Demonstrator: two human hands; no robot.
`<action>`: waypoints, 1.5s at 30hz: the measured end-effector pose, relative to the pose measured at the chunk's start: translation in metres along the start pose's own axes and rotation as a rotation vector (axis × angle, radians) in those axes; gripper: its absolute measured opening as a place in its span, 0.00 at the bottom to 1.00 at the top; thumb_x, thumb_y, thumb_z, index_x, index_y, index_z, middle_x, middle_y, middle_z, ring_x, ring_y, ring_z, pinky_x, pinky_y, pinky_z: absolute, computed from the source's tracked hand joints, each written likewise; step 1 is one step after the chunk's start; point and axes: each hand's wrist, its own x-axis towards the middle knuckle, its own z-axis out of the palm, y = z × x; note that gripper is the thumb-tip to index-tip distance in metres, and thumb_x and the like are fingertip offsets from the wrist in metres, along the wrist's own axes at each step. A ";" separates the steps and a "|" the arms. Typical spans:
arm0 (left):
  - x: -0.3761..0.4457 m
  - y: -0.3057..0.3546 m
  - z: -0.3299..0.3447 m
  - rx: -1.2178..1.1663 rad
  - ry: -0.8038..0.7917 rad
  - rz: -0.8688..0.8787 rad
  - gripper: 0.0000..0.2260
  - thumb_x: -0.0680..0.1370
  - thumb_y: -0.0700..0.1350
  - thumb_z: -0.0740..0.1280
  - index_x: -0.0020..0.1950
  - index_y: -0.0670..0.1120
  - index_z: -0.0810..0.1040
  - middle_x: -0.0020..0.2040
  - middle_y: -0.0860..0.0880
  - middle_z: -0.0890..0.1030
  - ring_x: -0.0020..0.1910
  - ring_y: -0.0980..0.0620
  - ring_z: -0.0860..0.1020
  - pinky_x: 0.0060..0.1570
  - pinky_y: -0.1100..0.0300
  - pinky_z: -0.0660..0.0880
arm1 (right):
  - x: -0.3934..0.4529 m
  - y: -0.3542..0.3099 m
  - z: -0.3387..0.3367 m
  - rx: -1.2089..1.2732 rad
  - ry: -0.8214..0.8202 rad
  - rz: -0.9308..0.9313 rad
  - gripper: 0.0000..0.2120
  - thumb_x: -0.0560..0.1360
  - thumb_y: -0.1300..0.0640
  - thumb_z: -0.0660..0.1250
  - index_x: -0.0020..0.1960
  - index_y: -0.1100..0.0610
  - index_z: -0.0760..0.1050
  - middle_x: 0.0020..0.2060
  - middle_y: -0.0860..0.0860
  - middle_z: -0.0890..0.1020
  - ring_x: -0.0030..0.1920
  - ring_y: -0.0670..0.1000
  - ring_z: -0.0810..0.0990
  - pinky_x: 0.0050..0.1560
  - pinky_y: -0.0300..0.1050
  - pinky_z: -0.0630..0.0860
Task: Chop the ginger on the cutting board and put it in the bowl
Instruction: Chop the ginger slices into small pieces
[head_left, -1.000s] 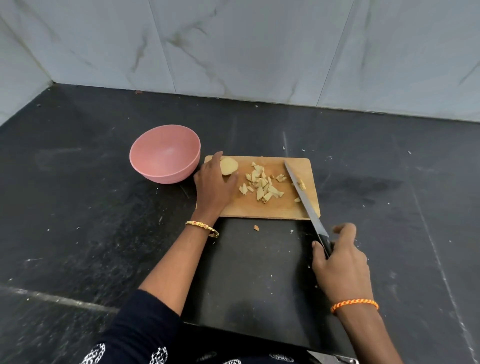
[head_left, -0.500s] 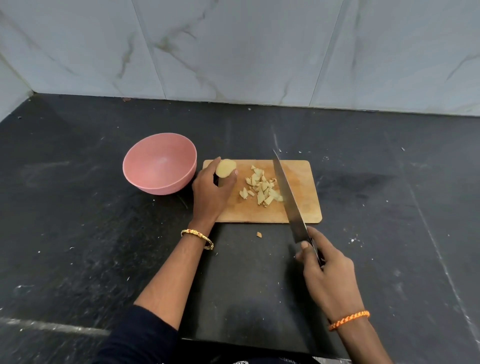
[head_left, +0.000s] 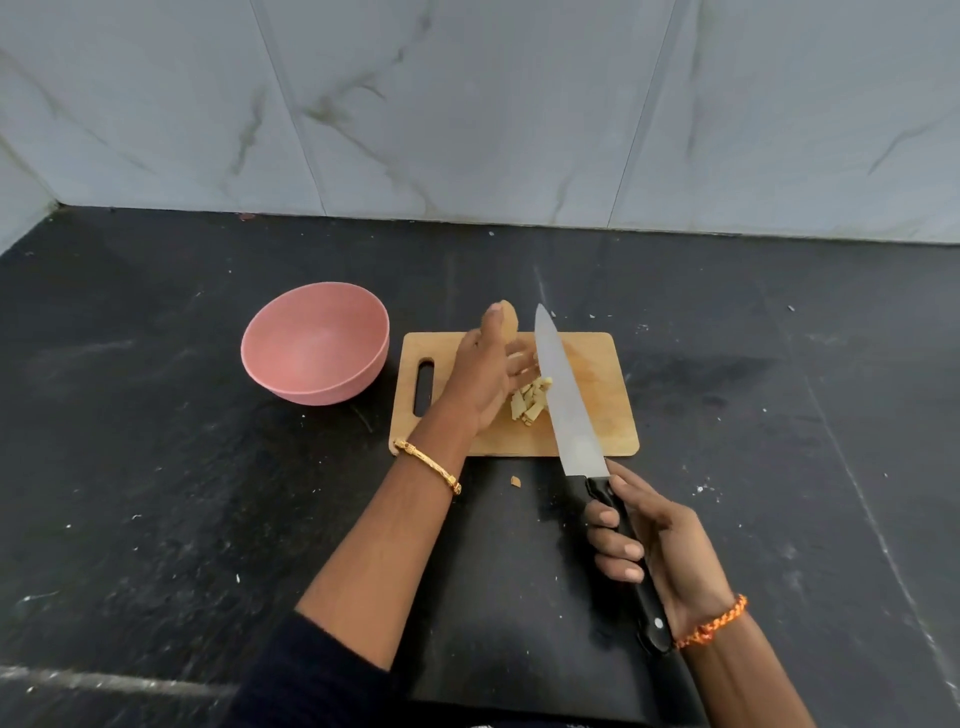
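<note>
So the right hand (head_left: 660, 551) grips the knife (head_left: 566, 400), blade beside the chopped ginger (head_left: 531, 401) on the cutting board (head_left: 597, 415). Left hand (head_left: 483, 379) pinches the ginger chunk (head_left: 508, 318); bowl (head_left: 315, 343) sits left of it.

- You see a black stone countertop (head_left: 156, 467) filling the lower two thirds of the frame, scuffed and dotted with pale specks.
- A pink bowl (head_left: 315, 344) sits on it left of centre.
- Just right of the bowl, a wooden cutting board (head_left: 597, 405) lies flat at centre.
- A smoother black slab (head_left: 498, 597) lies below the board, touching its near edge.
- One small ginger scrap (head_left: 515, 482) rests on that slab, just below the board.
</note>
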 end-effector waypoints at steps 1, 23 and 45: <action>0.000 0.001 0.002 -0.016 -0.038 -0.043 0.19 0.81 0.55 0.54 0.65 0.43 0.64 0.55 0.39 0.78 0.46 0.47 0.81 0.41 0.56 0.80 | 0.000 0.000 0.000 0.003 -0.006 0.009 0.16 0.78 0.61 0.53 0.61 0.57 0.75 0.29 0.52 0.66 0.20 0.44 0.60 0.16 0.33 0.58; -0.011 -0.001 -0.011 0.672 -0.063 0.176 0.17 0.79 0.60 0.53 0.61 0.50 0.66 0.46 0.60 0.69 0.52 0.57 0.72 0.42 0.66 0.67 | 0.003 -0.002 -0.013 -0.979 0.417 -0.406 0.13 0.80 0.58 0.59 0.62 0.51 0.74 0.30 0.51 0.75 0.27 0.49 0.71 0.29 0.43 0.71; -0.020 -0.044 -0.063 0.848 0.590 0.618 0.12 0.82 0.47 0.55 0.56 0.37 0.66 0.63 0.38 0.74 0.64 0.48 0.69 0.65 0.44 0.66 | 0.020 0.034 0.038 -1.704 0.515 -0.379 0.22 0.82 0.55 0.51 0.75 0.49 0.56 0.54 0.57 0.74 0.51 0.59 0.77 0.42 0.46 0.67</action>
